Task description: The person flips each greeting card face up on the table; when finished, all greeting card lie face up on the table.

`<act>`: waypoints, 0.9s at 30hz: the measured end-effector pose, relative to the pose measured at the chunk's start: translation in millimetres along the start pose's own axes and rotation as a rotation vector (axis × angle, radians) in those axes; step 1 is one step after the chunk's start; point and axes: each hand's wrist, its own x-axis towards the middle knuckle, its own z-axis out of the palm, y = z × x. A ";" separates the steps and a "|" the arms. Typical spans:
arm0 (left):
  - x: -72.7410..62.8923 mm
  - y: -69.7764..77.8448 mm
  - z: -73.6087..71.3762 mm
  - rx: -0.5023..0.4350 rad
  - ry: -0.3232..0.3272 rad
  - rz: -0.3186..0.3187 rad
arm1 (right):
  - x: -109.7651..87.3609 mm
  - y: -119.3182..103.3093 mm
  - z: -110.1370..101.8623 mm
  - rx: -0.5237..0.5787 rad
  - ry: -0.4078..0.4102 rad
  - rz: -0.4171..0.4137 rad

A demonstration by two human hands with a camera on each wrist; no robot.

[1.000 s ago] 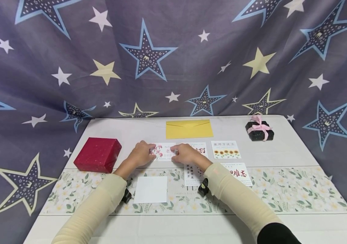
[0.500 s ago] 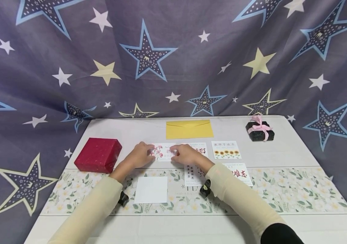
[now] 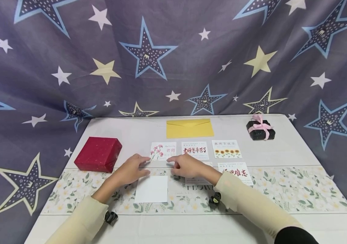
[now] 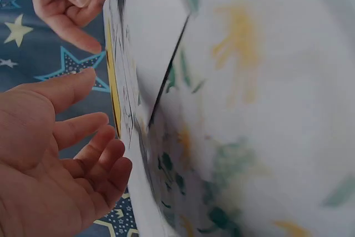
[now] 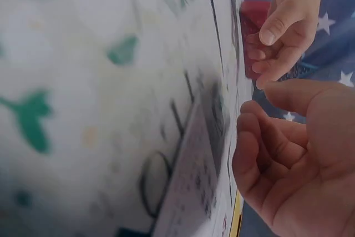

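In the head view a card with pink carnations [image 3: 158,152] lies flat on the table, its near edge just beyond both hands' index fingertips. My left hand [image 3: 129,170] is spread and holds nothing; its thumb hangs by the top edge of a plain white square card [image 3: 151,191]. With index finger extended and other fingers loosely bent, my right hand [image 3: 188,166] is also bare, and covers much of a card [image 3: 196,180] below it. Both wrist views show the palms, my left [image 4: 50,154] and my right [image 5: 310,159], with nothing between the fingers.
A yellow envelope [image 3: 189,128] lies at the back. Right of the carnation card are a red-lettered card [image 3: 195,150], a sunflower card [image 3: 226,149] and another red-lettered card [image 3: 238,173]. A red box [image 3: 98,154] stands left, a black box with pink ribbon [image 3: 260,130] back right.
Both hands have let go of the carnation card and drawn back toward the near side. The card stays flat in the row, and the red-lettered card beside it now shows whole.
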 end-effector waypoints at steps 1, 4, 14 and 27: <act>-4.6 -0.2 0.5 -0.007 -0.001 0.002 | -2.5 -1.1 1.5 -0.002 -0.003 -0.001; -18.7 -2.3 2.8 -0.013 0.000 0.011 | -8.7 -4.2 6.4 0.009 -0.014 -0.002; -59.5 -16.3 8.9 -0.032 -0.014 -0.034 | -20.9 -14.9 19.6 0.022 -0.074 -0.050; -69.1 -10.4 15.2 0.026 -0.016 -0.057 | -19.1 -18.4 32.8 0.040 -0.099 0.010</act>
